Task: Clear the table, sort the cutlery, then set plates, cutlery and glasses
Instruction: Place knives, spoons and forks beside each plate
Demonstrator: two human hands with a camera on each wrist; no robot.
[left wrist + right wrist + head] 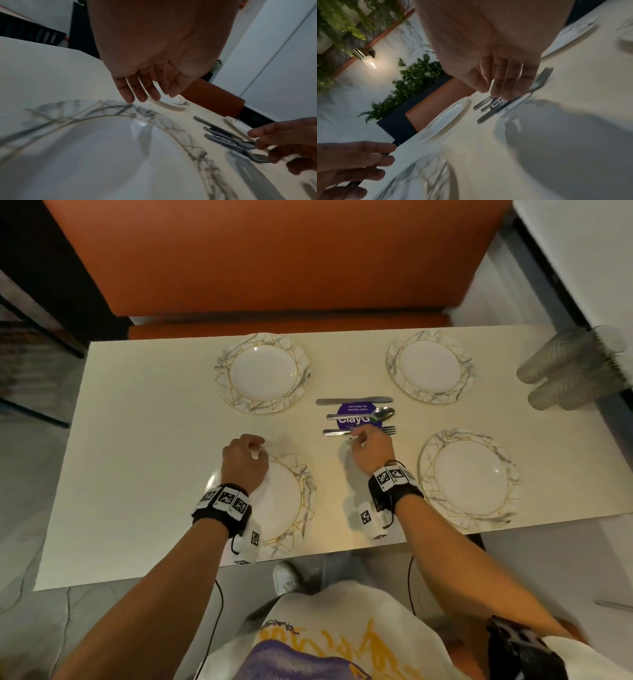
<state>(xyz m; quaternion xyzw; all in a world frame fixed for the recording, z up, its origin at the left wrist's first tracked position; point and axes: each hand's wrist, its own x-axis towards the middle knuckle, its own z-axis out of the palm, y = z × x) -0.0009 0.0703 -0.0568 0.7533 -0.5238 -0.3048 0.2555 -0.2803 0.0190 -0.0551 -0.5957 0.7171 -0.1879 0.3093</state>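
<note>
Four white plates with marbled, gold-lined rims lie on the cream table (137,474): far left (263,373), far right (431,366), near right (469,474) and near left (284,501). A knife (354,401), a spoon (363,415) and a fork (376,430) lie side by side on a round purple sticker (356,409) in the middle. My left hand (257,445) hovers over the near left plate's far rim (102,106), fingers relaxed and empty. My right hand (356,438) reaches down with straight fingers (498,92) at the fork (541,79); no grip shows.
Several clear glasses (572,371), blurred, lie stacked at the table's right edge. An orange bench (274,268) runs along the far side. Bare tabletop stretches to the left of the plates. My body and legs stand at the near edge.
</note>
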